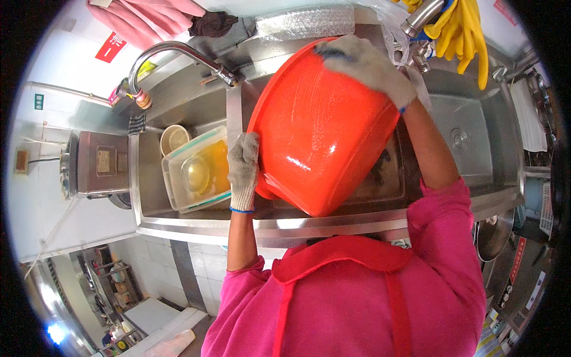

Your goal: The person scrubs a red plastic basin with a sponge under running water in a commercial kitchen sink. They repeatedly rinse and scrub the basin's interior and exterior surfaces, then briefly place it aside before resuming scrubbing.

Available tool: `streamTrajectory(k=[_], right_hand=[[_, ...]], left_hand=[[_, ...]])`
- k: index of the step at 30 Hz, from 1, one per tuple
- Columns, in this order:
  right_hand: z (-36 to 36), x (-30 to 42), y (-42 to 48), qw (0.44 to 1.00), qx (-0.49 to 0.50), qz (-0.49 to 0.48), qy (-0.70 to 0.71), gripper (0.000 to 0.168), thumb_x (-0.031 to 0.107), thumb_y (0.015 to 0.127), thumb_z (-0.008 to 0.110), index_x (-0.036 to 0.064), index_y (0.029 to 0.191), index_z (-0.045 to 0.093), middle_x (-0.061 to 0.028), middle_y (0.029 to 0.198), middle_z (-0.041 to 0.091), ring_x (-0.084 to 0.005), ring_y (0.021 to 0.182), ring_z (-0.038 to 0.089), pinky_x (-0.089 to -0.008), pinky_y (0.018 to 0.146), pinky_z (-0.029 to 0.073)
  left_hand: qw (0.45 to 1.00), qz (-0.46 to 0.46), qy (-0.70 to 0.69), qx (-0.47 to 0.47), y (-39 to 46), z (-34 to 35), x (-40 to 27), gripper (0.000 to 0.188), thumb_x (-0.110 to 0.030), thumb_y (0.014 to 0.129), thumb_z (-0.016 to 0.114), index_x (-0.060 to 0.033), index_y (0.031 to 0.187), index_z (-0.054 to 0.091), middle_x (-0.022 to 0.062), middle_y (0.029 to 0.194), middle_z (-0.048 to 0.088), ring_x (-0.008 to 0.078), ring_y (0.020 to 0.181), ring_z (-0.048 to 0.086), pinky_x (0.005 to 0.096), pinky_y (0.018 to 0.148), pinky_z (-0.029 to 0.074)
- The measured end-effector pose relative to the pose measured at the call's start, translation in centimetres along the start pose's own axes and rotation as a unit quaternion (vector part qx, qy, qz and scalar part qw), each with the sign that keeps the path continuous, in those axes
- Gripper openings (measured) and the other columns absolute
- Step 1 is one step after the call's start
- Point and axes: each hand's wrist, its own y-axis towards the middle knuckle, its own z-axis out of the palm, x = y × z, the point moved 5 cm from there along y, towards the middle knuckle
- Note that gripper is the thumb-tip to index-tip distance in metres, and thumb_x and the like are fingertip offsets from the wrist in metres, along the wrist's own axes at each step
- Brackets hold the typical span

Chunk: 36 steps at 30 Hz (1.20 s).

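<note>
A large red plastic basin point(321, 129), wet on its outside, is tilted on its side over the middle bowl of a stainless steel sink. My left hand point(243, 172), in a grey knitted glove, grips the basin's rim at the left. Across the upper right of the basin lies my right hand point(368, 67), also gloved, its fingers reaching over the far rim. The basin's inside is hidden. In the left sink bowl stand a clear plastic container point(196, 169) with yellow-orange contents and a small round bowl point(175, 139).
A chrome faucet point(178, 47) arches over the left bowl. Yellow rubber gloves point(461, 35) hang at the upper right near a metal spout point(421, 18). Bubble wrap point(305, 21) lies behind the sink. The right sink bowl point(464, 138) has a round drain. A brown box-shaped appliance point(102, 163) stands left.
</note>
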Motion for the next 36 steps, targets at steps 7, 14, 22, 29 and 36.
streamTrajectory(k=[7, 14, 22, 29, 36], right_hand=[[1.6, 6.4, -0.5, 0.967, 0.099, -0.218, -0.084, 0.036, 0.034, 0.081, 0.055, 0.016, 0.113, 0.056, -0.0054, 0.114, 0.054, -0.0211, 0.115, 0.044, -0.0341, 0.098, 0.032], [-0.2, -10.5, -0.1, 0.964, 0.041, 0.260, -0.046, 0.053, 0.049, 0.084, 0.041, 0.013, 0.122, 0.048, -0.0128, 0.122, 0.050, -0.0272, 0.114, 0.047, -0.0327, 0.097, 0.033], [2.4, 6.8, -0.6, 0.956, -0.035, -0.077, -0.281, 0.037, 0.039, 0.081, 0.052, 0.014, 0.108, 0.053, -0.0057, 0.102, 0.053, -0.0240, 0.093, 0.053, -0.0347, 0.081, 0.044], [5.1, 12.4, -1.7, 0.952, 0.066, -0.160, -0.253, 0.032, 0.038, 0.075, 0.058, 0.021, 0.103, 0.057, -0.0018, 0.099, 0.053, -0.0219, 0.096, 0.049, -0.0380, 0.084, 0.041], [3.6, 8.5, -1.5, 0.946, 0.008, -0.164, -0.280, 0.031, 0.038, 0.078, 0.056, 0.024, 0.106, 0.056, 0.0004, 0.115, 0.051, -0.0247, 0.113, 0.042, -0.0422, 0.099, 0.030]], left_hand=[[0.996, 0.017, 0.079, -0.038, -0.4, -1.3, 1.5, 0.023, -0.017, 0.089, 0.048, 0.0044, 0.088, 0.058, 0.0090, 0.080, 0.058, 0.0161, 0.077, 0.053, 0.0273, 0.072, 0.042], [0.998, 0.018, 0.058, -0.001, 0.0, 0.1, -0.4, 0.026, -0.021, 0.090, 0.048, 0.0027, 0.093, 0.059, 0.0116, 0.087, 0.059, 0.0207, 0.080, 0.055, 0.0292, 0.074, 0.042], [0.998, -0.022, 0.019, 0.048, 0.6, 0.0, -0.5, 0.030, -0.026, 0.092, 0.044, 0.0014, 0.093, 0.058, 0.0095, 0.081, 0.055, 0.0177, 0.074, 0.050, 0.0294, 0.071, 0.041], [0.993, 0.076, 0.092, 0.023, 0.0, -0.5, -1.5, 0.030, -0.027, 0.092, 0.045, 0.0008, 0.093, 0.058, 0.0079, 0.078, 0.055, 0.0161, 0.073, 0.050, 0.0284, 0.068, 0.041], [0.997, 0.028, 0.057, 0.035, 0.6, 0.2, -2.6, 0.029, -0.026, 0.092, 0.045, -0.0004, 0.093, 0.058, 0.0091, 0.078, 0.055, 0.0150, 0.072, 0.049, 0.0281, 0.067, 0.041]])
